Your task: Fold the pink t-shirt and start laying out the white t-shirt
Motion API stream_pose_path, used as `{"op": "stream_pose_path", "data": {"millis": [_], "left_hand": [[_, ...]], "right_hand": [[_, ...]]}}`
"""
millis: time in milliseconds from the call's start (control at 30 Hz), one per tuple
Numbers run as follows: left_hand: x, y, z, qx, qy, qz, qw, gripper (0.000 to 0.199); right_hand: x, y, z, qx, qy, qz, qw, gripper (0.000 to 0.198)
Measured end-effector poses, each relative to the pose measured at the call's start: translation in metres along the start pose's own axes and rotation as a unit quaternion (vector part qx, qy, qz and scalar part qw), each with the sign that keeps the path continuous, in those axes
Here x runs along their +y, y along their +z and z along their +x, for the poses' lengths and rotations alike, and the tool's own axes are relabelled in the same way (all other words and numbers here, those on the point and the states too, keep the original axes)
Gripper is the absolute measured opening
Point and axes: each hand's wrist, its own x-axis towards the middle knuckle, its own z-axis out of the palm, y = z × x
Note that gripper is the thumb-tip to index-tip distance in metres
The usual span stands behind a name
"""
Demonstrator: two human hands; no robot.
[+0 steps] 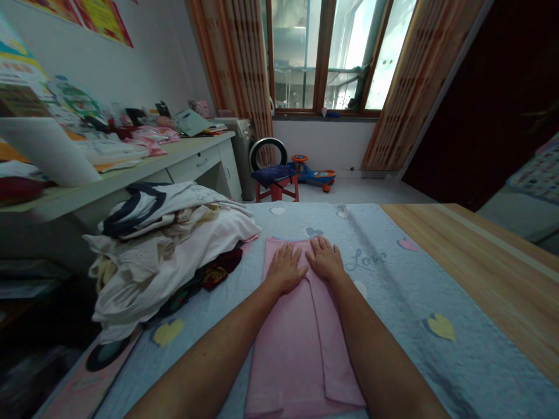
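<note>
A pink garment [292, 343] lies folded into a long strip on a light blue cloth with hearts [384, 302]. Flat on its far end rests my left hand [286, 269], fingers stretched forward. Just to the right, my right hand [324, 259] presses on the same far end, fingers slightly spread. The two thumbs are close together near a fold edge that runs down the garment. Both forearms reach in from the near side, and the right one covers part of the garment's right edge.
To the left sits a heap of crumpled clothes [174, 238]. Beyond it stands a desk [196, 148] covered with clutter. A red stool [277, 189] and a blue ride-on toy [312, 173] are on the floor by the window. Bare wooden surface [489, 262] shows along the right.
</note>
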Motion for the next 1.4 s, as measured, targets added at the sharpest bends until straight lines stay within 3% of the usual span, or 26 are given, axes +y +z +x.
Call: {"op": "stream_pose_path", "data": {"millis": [167,300,400,500,700,833,1033,1400], "left_hand": [[0.002,-0.002,-0.001,-0.004,0.002,0.003,1.000,0.064],[0.002,0.000,0.000,-0.006,-0.004,-0.006,1.000,0.065],[0.003,-0.001,-0.001,-0.003,-0.006,-0.009,1.000,0.064],[0.004,-0.003,-0.001,0.000,-0.003,-0.010,1.000,0.063],[0.002,-0.002,-0.001,0.006,0.005,-0.006,1.000,0.059],[0.001,0.000,0.000,0.010,0.006,-0.007,1.000,0.058],[0.002,-0.002,0.000,0.003,0.003,-0.009,1.000,0.059],[0.003,-0.001,-0.003,0.009,-0.003,0.015,1.000,0.056]], "right_hand": [[0.003,0.002,0.002,0.024,0.012,0.004,1.000,0.062],[0.000,0.004,0.002,0.088,-0.042,-0.002,0.995,0.052],[0.000,0.006,0.003,0.059,-0.078,-0.001,0.995,0.048],[0.003,0.007,0.005,0.028,-0.059,-0.009,0.998,0.050],[0.002,0.003,0.003,0.052,-0.020,-0.012,0.998,0.053],[-0.009,0.001,0.002,0.117,-0.074,0.008,0.990,0.042],[-0.016,0.010,0.000,0.084,-0.123,0.004,0.989,0.038],[-0.021,0.008,-0.010,0.144,-0.070,-0.043,0.986,0.021]]}}
